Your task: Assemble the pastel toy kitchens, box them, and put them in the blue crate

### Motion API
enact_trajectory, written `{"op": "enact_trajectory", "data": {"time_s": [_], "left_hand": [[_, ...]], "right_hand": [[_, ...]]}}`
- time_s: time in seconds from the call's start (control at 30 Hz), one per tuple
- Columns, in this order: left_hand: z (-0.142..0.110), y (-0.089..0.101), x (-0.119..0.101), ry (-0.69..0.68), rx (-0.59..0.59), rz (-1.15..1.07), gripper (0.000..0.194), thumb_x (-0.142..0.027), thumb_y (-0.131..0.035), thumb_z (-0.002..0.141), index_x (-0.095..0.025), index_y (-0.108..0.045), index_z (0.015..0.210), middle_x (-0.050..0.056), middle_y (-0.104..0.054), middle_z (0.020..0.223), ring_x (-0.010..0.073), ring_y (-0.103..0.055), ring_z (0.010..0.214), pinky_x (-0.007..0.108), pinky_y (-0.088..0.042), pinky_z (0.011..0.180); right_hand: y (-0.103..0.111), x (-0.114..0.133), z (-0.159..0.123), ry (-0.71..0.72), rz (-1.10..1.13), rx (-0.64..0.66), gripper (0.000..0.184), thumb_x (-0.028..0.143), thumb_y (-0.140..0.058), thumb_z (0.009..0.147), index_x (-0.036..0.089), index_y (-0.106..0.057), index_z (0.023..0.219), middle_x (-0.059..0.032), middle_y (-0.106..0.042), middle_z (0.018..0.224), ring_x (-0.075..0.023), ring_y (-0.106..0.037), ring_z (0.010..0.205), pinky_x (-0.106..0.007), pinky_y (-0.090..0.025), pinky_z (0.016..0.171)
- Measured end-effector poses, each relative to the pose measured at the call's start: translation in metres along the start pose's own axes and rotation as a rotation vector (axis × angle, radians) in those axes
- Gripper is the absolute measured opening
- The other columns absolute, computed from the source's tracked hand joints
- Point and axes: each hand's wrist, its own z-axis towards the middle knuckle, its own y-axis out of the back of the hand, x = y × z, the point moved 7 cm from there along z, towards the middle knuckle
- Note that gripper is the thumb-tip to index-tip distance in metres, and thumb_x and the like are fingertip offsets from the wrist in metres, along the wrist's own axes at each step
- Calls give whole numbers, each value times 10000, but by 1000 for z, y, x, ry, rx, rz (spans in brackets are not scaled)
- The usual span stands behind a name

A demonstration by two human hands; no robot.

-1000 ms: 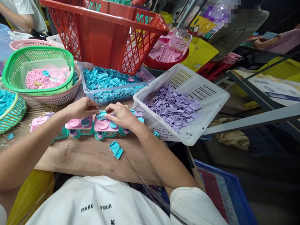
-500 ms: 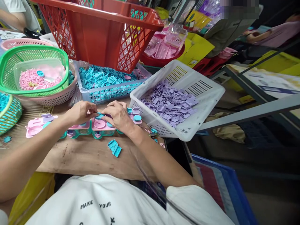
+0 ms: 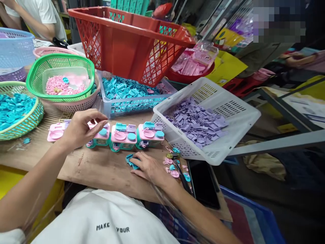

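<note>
A row of pink-and-teal toy units [image 3: 123,136] stands on the wooden table [image 3: 96,169]. My left hand [image 3: 81,128] hovers over the left end of the row, fingers pinched together above one unit; what they hold, if anything, I cannot make out. My right hand [image 3: 148,166] lies low on the table near the front edge, fingertips closing on small teal flat pieces [image 3: 130,160]. Small pink and teal bits [image 3: 174,166] lie just right of that hand.
A white basket of lilac pieces [image 3: 210,118] tilts at the right. A tray of teal pieces [image 3: 132,95] sits behind the toys under a red crate [image 3: 132,40]. Green [image 3: 61,79] and teal-filled [image 3: 15,110] baskets stand left. A dark phone [image 3: 203,183] lies at the table's right edge.
My right hand left the toy row and dropped to the teal pieces near the table's front. My left hand shifted left along the row. The camera view tilted down and left.
</note>
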Motion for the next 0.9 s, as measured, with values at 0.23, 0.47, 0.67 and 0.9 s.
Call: {"op": "enact_trajectory", "data": {"time_s": [0.23, 0.47, 0.67, 0.9], "left_hand": [[-8, -18, 4, 111, 179, -209, 310, -426, -662, 913, -142, -761, 990, 59, -747, 825, 121, -607, 648, 217, -437, 546], [-2, -31, 8, 293, 243, -529, 497, -588, -802, 758, -125, -733, 924, 55, -720, 809, 140, -623, 685, 227, -470, 586], [6, 5, 33, 378, 41, -561, 523, -602, -864, 667, -118, -741, 822, 38, -691, 669, 118, -590, 591, 216, -429, 540], [3, 19, 61, 408, 36, -503, 542, -623, -849, 687, -118, -749, 857, 56, -731, 712, 118, -607, 593, 213, -460, 544]], "right_hand": [[77, 15, 46, 122, 238, -393, 356, 378, -656, 987, 233, -608, 1309, -101, -738, 1127, -248, -713, 1043, -401, -602, 905], [132, 22, 122, 88, 340, -559, 388, 506, -750, 895, 244, -614, 1147, -52, -720, 1038, -214, -706, 945, -350, -589, 861], [140, 28, 167, 140, 413, -472, 477, 516, -759, 875, 237, -608, 1231, -75, -704, 1127, -230, -689, 1016, -376, -595, 892], [121, 23, 188, 168, 535, -339, 296, 311, -714, 902, 211, -681, 1179, -67, -718, 1122, -219, -690, 1023, -332, -634, 782]]}}
